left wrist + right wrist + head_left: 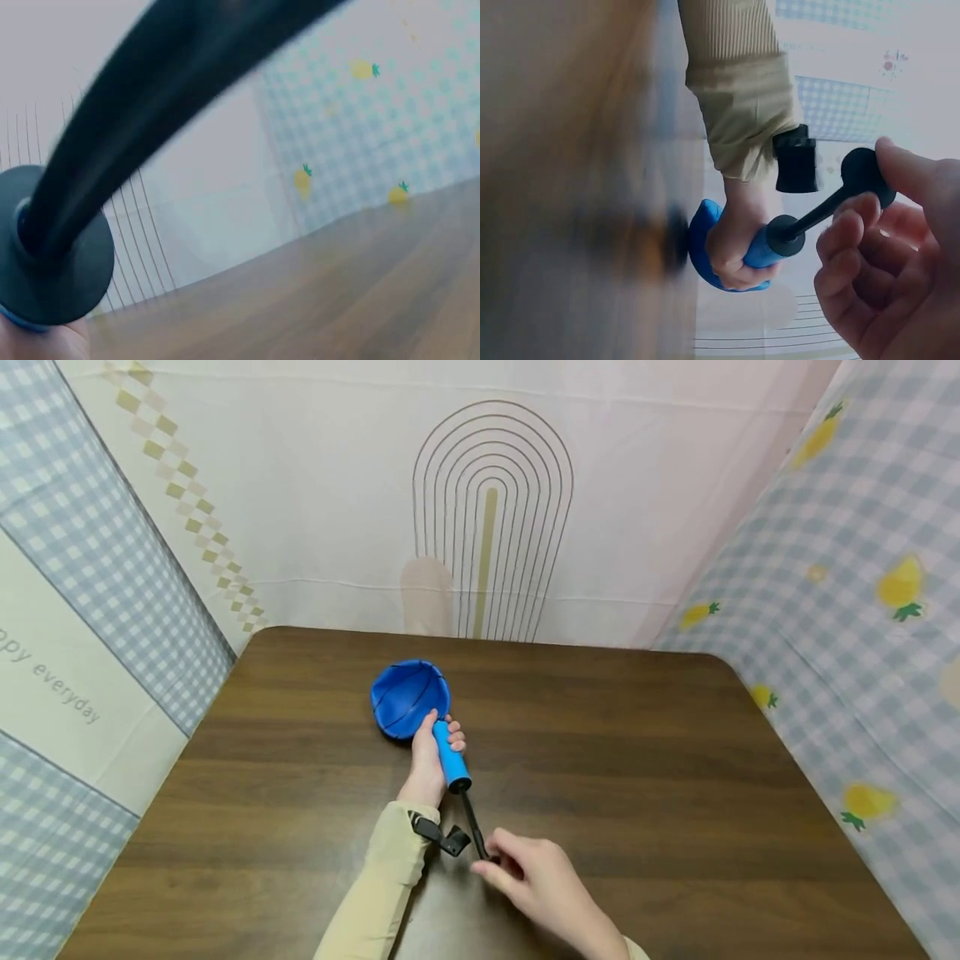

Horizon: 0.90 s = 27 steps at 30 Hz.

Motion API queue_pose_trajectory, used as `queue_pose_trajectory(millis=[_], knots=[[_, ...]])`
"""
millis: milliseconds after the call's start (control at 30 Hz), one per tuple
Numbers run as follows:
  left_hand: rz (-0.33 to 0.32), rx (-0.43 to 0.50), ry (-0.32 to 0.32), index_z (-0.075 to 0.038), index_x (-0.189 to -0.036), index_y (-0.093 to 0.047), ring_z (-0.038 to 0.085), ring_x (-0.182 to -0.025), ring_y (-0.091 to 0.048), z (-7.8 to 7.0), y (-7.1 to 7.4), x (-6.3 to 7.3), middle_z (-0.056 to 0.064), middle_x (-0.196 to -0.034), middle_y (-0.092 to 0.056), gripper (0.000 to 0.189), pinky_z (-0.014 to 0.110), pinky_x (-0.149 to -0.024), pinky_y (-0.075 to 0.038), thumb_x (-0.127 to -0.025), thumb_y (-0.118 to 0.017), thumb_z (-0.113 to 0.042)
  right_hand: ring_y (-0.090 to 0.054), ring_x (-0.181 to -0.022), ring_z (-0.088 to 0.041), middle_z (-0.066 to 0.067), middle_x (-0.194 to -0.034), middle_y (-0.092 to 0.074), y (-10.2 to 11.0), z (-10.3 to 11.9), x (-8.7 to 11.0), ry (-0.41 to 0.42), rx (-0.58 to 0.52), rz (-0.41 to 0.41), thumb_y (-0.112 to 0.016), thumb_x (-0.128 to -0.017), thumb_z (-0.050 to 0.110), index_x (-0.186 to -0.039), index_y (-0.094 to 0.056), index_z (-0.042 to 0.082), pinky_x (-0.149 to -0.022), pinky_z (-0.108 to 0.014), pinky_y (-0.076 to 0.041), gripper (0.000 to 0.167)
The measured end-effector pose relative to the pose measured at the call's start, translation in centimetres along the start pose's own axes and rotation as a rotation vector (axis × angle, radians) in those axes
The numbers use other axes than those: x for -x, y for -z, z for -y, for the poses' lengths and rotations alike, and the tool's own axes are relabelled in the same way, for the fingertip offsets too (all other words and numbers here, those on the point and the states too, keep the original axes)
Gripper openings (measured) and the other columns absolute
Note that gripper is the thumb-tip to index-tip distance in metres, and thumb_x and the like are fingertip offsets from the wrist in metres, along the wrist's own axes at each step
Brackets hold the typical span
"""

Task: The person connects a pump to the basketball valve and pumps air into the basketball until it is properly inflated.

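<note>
A blue ball (408,697) with black seams, caved in like a bowl, lies on the table at the far end of a blue hand pump (453,762). My left hand (426,767) grips the pump's barrel close beside the ball. The black rod (471,818) is drawn out toward me. At its near end, my right hand (536,881) pinches the black handle (861,171) between thumb and fingers. In the left wrist view, the rod (150,112) crosses large above the barrel's black end cap (82,277). The pump's tip is hidden behind the left hand.
The brown wooden table (637,760) has rounded far corners. A white patterned curtain (330,485) hangs behind it, with blue checked cloth (810,602) on the right. A black wrist strap device (438,833) sits on the left sleeve.
</note>
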<state>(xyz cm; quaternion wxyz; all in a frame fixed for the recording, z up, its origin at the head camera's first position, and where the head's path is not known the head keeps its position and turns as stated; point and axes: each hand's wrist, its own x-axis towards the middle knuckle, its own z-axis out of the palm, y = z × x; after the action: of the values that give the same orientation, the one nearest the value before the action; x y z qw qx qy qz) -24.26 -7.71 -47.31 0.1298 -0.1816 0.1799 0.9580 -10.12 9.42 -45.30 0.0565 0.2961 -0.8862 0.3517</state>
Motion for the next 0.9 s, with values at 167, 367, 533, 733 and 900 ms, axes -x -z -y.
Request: queue_pose_trajectory(millis=[167, 367, 533, 733, 900], knots=[[-0.023, 0.013, -0.040, -0.011, -0.093, -0.039, 0.004, -0.047, -0.034, 0.0, -0.1, -0.5, -0.004, -0.063, -0.041, 0.025, 0.014, -0.040, -0.033, -0.104, -0.036, -0.033, -0.032, -0.056, 0.011, 0.015, -0.060, -0.044, 0.7, -0.5, -0.5, 0.099, 0.029, -0.016, -0.073, -0.082, 0.031, -0.079, -0.055, 0.023, -0.051, -0.006, -0.030, 0.020], [-0.107, -0.004, -0.042, -0.010, -0.092, -0.037, 0.004, -0.049, -0.034, 1.7, 0.1, -1.2, -0.002, -0.065, -0.038, 0.025, 0.012, -0.042, -0.033, -0.105, -0.034, -0.031, -0.033, -0.053, 0.007, 0.013, -0.059, -0.044, 0.4, -2.5, -4.2, 0.082, 0.131, -0.080, -0.076, -0.080, 0.027, -0.076, -0.057, 0.023, -0.050, -0.010, -0.028, 0.019], [-0.151, -0.080, -0.097, -0.011, -0.093, -0.038, 0.004, -0.051, -0.034, 2.3, 0.4, -1.7, -0.003, -0.066, -0.039, 0.027, 0.012, -0.044, -0.033, -0.105, -0.035, -0.035, -0.037, -0.054, 0.004, 0.010, -0.061, -0.048, -0.1, -3.8, -5.4, 0.010, 0.099, 0.007, -0.071, -0.085, 0.030, -0.080, -0.059, 0.021, -0.050, -0.014, -0.031, 0.016], [-0.150, -0.179, -0.100, -0.011, -0.093, -0.040, 0.006, -0.050, -0.035, 2.2, 0.6, -1.7, -0.003, -0.066, -0.041, 0.028, 0.014, -0.045, -0.033, -0.105, -0.035, -0.036, -0.040, -0.055, 0.005, 0.010, -0.063, -0.050, -1.0, -4.5, -4.5, -0.061, 0.004, 0.046, -0.069, -0.088, 0.031, -0.086, -0.060, 0.019, -0.052, -0.015, -0.036, 0.015], [-0.164, -0.244, -0.093, -0.010, -0.093, -0.041, 0.007, -0.050, -0.036, 2.0, 0.8, -1.4, -0.002, -0.067, -0.042, 0.028, 0.016, -0.045, -0.035, -0.105, -0.034, -0.034, -0.037, -0.052, 0.006, 0.012, -0.061, -0.045, -0.9, -3.9, -2.6, -0.071, -0.084, 0.066, -0.066, -0.091, 0.033, -0.085, -0.059, 0.021, -0.050, -0.014, -0.034, 0.015]])
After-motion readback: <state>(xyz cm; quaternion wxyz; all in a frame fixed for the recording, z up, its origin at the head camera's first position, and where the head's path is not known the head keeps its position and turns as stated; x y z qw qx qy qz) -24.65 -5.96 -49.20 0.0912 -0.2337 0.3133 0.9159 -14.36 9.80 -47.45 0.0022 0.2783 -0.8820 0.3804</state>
